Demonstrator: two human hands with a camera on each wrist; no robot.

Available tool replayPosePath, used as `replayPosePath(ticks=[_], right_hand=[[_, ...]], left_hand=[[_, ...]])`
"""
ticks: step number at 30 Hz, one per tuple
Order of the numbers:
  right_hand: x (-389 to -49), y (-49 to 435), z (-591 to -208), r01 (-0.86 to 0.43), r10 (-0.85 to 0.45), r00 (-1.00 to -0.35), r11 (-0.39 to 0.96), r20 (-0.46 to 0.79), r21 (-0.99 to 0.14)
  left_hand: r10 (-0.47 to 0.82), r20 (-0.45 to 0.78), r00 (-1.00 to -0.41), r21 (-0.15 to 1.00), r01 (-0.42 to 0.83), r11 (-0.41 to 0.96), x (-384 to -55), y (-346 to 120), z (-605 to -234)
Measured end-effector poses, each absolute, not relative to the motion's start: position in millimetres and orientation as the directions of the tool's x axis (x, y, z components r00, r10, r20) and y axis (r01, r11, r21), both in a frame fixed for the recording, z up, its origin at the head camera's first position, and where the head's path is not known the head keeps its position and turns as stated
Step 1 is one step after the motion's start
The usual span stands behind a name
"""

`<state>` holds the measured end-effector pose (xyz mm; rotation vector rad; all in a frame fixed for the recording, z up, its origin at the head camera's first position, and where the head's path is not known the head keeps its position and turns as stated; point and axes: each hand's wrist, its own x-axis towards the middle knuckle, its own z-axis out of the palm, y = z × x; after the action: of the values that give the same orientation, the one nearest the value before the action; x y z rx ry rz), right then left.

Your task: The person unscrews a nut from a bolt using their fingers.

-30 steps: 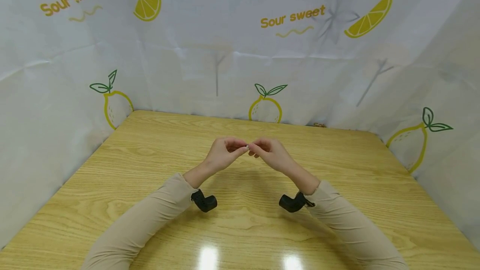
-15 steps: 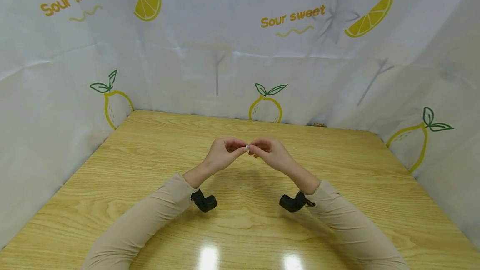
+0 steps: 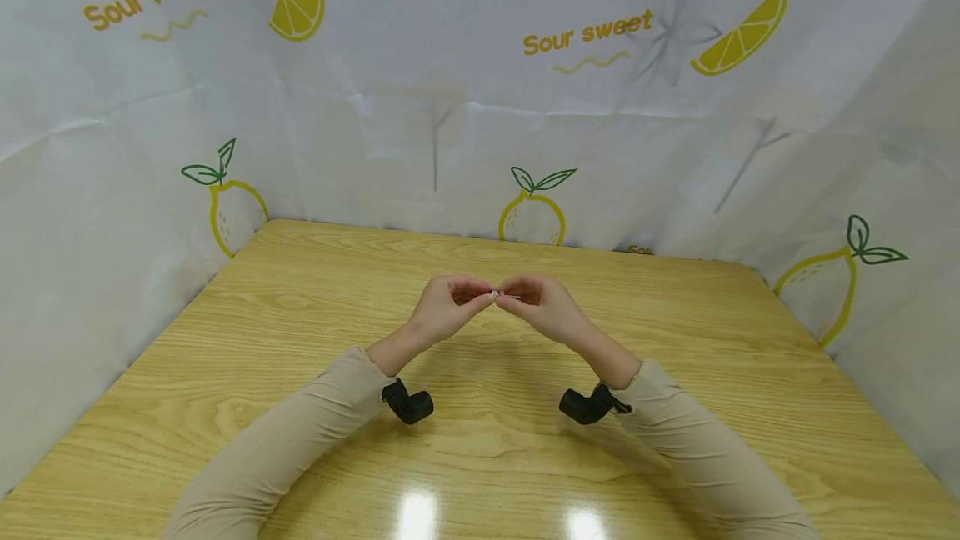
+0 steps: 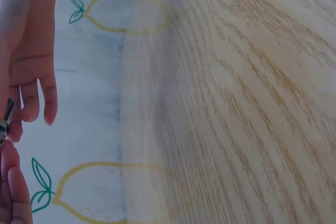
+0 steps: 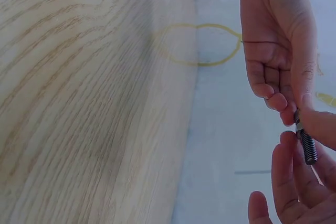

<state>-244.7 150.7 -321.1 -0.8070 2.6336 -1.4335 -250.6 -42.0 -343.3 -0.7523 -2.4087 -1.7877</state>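
In the head view, my left hand (image 3: 444, 307) and right hand (image 3: 551, 311) meet fingertip to fingertip above the table. Between them is a small metal bolt (image 3: 513, 297), its thin shank pointing toward my right palm. The right wrist view shows the dark threaded bolt (image 5: 308, 150) more closely, with a shiny nut (image 5: 299, 127) around it at the fingertips. My left thumb and fingers pinch the bolt's far end, which they mostly hide. Thumb and forefinger of the right hand pinch at the nut. In the left wrist view, the bolt (image 4: 9, 109) shows only at the edge.
A wood-grain table (image 3: 480, 457) lies beneath the hands. White cloth printed with lemons (image 3: 360, 148) hangs behind it and at both sides. A black angled mount is strapped at each wrist, the left mount (image 3: 410, 404) and the right mount (image 3: 583, 405).
The right fingers have shifted slightly, and the bolt's shank now shows along them where it was covered before. Both arms keep their place.
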Motion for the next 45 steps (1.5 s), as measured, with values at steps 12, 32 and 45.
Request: replayPosePath(ticks=[12, 32, 45], right_hand=[[-244.7, 150.0, -320.9, -0.414, -0.452, -0.871, 0.468, 0.191, -0.781], [-244.6, 151.0, -320.8, -0.406, -0.441, -0.877, 0.464, 0.192, -0.788], [-245.0, 150.6, -322.6, -0.396, -0.421, -0.886, 0.474, 0.193, -0.787]], left_hand=[[0.347, 0.322, -0.881, 0.883, 0.411, 0.226, -250.3, -42.7, -344.0], [0.337, 0.298, -0.893, 0.898, 0.382, 0.219, -249.9, -43.9, -344.9], [0.330, 0.289, -0.899, 0.902, 0.371, 0.221, -250.0, -44.0, -345.4]])
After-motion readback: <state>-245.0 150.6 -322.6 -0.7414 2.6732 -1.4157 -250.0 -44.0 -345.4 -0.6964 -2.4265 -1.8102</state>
